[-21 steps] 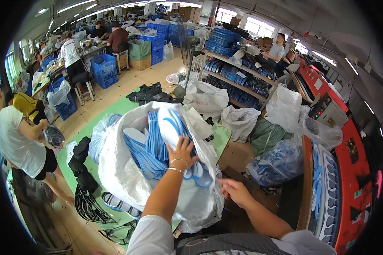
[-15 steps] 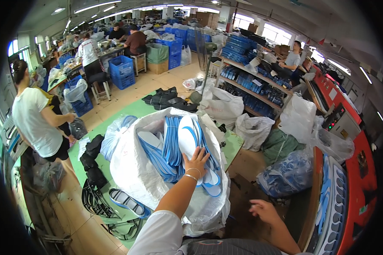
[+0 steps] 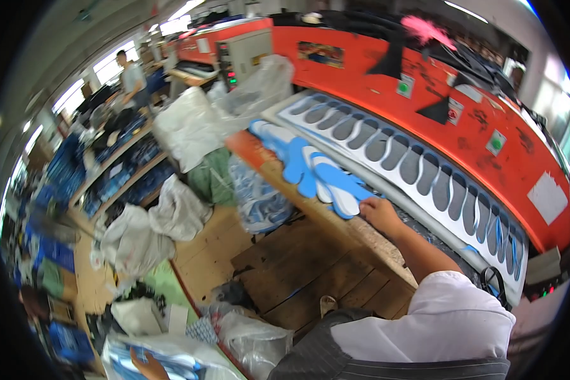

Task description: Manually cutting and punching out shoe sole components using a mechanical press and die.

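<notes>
My right hand (image 3: 380,214), its fingers bent together, pinches the near end of a loose pile of flat blue-and-white shoe soles (image 3: 320,171). The pile lies along a wooden ledge (image 3: 386,244). Beside it runs a long white sheet (image 3: 335,120) with a row of grey sole shapes. At the lower left, my left hand (image 3: 148,366) rests over more soles (image 3: 183,366) in a white sack (image 3: 215,358); two of its fingers stand apart, and the rest is cut off by the picture's edge.
A long red machine (image 3: 348,73) with coloured buttons stands behind the sheet. Filled sacks (image 3: 133,240) and a clear bag of blue pieces (image 3: 259,199) sit on the floor. Shelves (image 3: 123,161) hold blue items; another person (image 3: 133,79) is beyond them.
My view has swung right toward the red machine. My right hand has gone from hanging free to the soles on the ledge. My left hand stays at the sack.
</notes>
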`<move>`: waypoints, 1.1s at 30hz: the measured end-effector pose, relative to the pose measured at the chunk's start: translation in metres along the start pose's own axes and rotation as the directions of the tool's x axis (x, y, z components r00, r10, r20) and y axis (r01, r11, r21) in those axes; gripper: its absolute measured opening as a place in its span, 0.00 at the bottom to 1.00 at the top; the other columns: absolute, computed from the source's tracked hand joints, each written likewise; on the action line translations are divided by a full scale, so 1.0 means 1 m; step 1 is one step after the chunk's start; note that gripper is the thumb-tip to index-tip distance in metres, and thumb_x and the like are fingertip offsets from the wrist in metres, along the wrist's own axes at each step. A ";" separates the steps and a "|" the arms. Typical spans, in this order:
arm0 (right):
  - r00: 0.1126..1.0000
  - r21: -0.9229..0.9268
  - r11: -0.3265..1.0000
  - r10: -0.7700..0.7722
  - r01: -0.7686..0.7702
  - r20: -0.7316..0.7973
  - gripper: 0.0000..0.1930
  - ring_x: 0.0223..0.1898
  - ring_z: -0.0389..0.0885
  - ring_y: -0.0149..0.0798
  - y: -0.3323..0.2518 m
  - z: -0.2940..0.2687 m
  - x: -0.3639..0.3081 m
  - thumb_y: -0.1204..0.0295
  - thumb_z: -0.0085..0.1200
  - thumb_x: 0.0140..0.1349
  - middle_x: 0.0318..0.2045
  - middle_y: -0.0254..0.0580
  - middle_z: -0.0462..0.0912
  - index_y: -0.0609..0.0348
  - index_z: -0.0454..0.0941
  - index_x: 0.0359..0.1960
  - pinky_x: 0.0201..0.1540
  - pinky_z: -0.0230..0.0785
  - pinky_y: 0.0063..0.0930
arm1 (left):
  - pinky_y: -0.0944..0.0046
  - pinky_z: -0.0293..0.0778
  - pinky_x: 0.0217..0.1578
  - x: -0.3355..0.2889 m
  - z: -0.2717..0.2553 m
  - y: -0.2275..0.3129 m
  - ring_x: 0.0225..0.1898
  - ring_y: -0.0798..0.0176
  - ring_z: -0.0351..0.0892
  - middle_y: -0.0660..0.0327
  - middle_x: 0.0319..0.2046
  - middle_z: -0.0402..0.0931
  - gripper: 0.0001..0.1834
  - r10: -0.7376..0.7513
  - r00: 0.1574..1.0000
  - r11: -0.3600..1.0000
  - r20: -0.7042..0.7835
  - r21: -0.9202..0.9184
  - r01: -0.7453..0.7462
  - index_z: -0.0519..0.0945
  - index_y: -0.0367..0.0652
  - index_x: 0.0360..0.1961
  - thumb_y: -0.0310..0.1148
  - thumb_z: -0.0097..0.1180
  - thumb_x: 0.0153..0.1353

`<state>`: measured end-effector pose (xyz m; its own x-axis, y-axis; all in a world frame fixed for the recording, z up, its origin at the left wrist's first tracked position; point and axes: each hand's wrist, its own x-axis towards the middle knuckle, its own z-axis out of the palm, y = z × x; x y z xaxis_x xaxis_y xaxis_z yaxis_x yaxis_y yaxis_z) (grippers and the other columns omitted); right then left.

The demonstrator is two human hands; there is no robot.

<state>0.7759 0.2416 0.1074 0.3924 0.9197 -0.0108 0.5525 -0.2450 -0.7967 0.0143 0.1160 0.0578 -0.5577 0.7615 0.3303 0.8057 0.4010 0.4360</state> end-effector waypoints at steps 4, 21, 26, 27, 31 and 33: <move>0.969 0.040 0.989 0.146 -0.141 -0.201 0.19 0.34 0.81 0.41 0.041 -0.050 0.062 0.60 0.56 0.60 0.31 0.49 0.83 0.66 0.80 0.41 0.39 0.71 0.34 | 0.57 0.66 0.56 0.042 0.053 0.114 0.53 0.53 0.73 0.49 0.55 0.70 0.22 0.082 0.997 0.981 -0.015 -0.176 -0.083 0.70 0.36 0.57 0.24 0.54 0.61; 0.952 -0.470 0.872 0.247 -0.136 0.183 0.58 0.59 0.66 0.64 -0.028 0.020 0.179 0.50 0.64 0.42 0.58 0.71 0.64 0.55 0.42 0.72 0.61 0.61 0.46 | 0.61 0.74 0.42 0.034 0.283 0.667 0.38 0.56 0.82 0.54 0.38 0.83 0.16 0.776 0.524 0.568 0.352 -0.750 -0.338 0.81 0.38 0.42 0.38 0.60 0.56; 0.978 -0.157 0.980 0.148 -0.124 0.146 0.56 0.54 0.72 0.62 -0.021 0.054 0.223 0.52 0.64 0.42 0.54 0.71 0.69 0.63 0.46 0.70 0.61 0.62 0.38 | 0.64 0.75 0.41 0.053 0.345 0.714 0.34 0.59 0.83 0.56 0.33 0.84 0.19 0.811 0.127 0.543 0.571 -0.654 -0.526 0.82 0.40 0.41 0.43 0.63 0.54; 0.989 -0.097 0.990 0.111 -0.102 0.095 0.56 0.54 0.72 0.62 -0.018 0.061 0.234 0.51 0.64 0.42 0.54 0.69 0.70 0.65 0.47 0.69 0.61 0.63 0.38 | 0.64 0.75 0.41 0.057 0.349 0.725 0.34 0.59 0.83 0.56 0.33 0.84 0.19 0.819 0.108 0.530 0.564 -0.670 -0.519 0.82 0.40 0.41 0.43 0.63 0.54; 0.992 -0.089 0.989 0.123 -0.121 0.019 0.55 0.60 0.65 0.62 -0.031 0.085 0.281 0.48 0.65 0.43 0.59 0.68 0.65 0.68 0.52 0.68 0.65 0.57 0.41 | 0.61 0.76 0.40 0.110 0.388 0.753 0.36 0.57 0.83 0.55 0.35 0.83 0.21 0.849 -0.001 0.505 0.528 -0.813 -0.290 0.81 0.40 0.43 0.45 0.62 0.55; 0.979 -0.159 0.967 0.203 -0.199 0.009 0.56 0.66 0.55 0.62 -0.049 0.092 0.299 0.45 0.66 0.42 0.63 0.68 0.59 0.68 0.53 0.67 0.68 0.49 0.45 | 0.57 0.74 0.44 0.160 0.423 0.765 0.41 0.54 0.81 0.54 0.39 0.82 0.25 0.781 0.328 0.624 0.531 -0.685 -0.376 0.79 0.41 0.48 0.49 0.60 0.56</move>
<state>0.7990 0.5569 0.0875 0.4898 0.8535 -0.1781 0.5732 -0.4691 -0.6718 0.6257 0.7597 0.0896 0.5523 0.8336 0.0041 0.5760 -0.3852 0.7210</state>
